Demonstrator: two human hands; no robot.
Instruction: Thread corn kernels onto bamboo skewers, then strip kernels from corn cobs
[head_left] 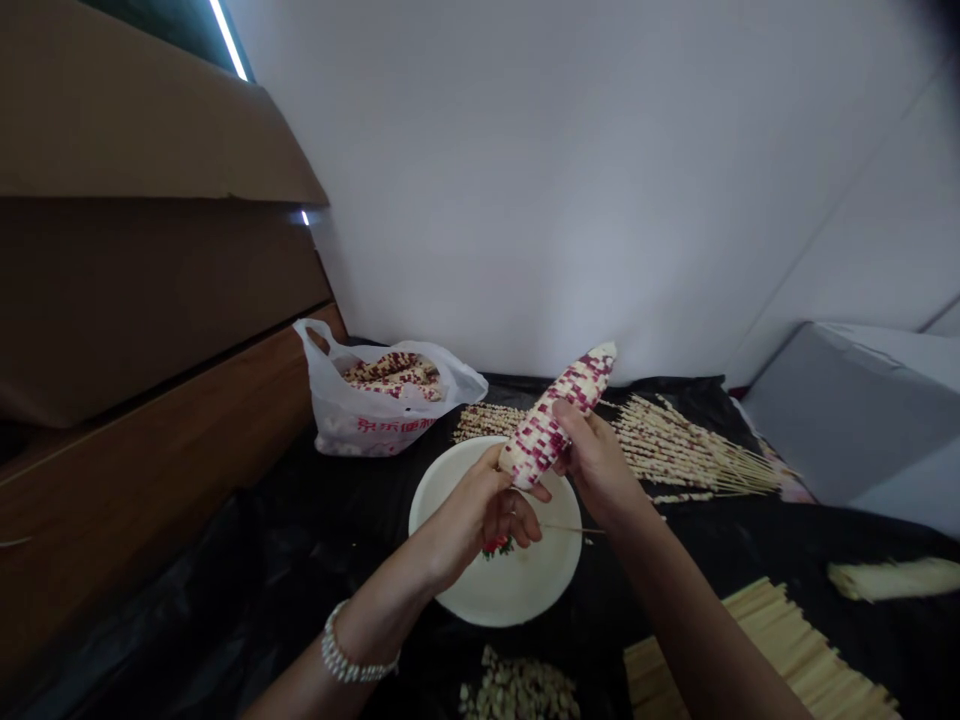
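Looks like cob handling; next move calls for a steady two-hand grip.
Left hand pinches base, right hand pinches mid-length: 1 purple-and-white corn cob, over 1 o'clock rim of round white bowl (1). White plastic bag: 1, 11 o'clock. Kernel-strung sticks: many, uncountable, 2 o'clock.

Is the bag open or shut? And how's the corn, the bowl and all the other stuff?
Left hand: holding corn cob
Right hand: gripping corn cob
Corn cob: tilted
Bag: open, more corn inside
Bowl: upright
Threaded sticks: fanned out
Plain sticks: bare, lying together
Small pale pieces: heaped
Bracelet: worn, left wrist
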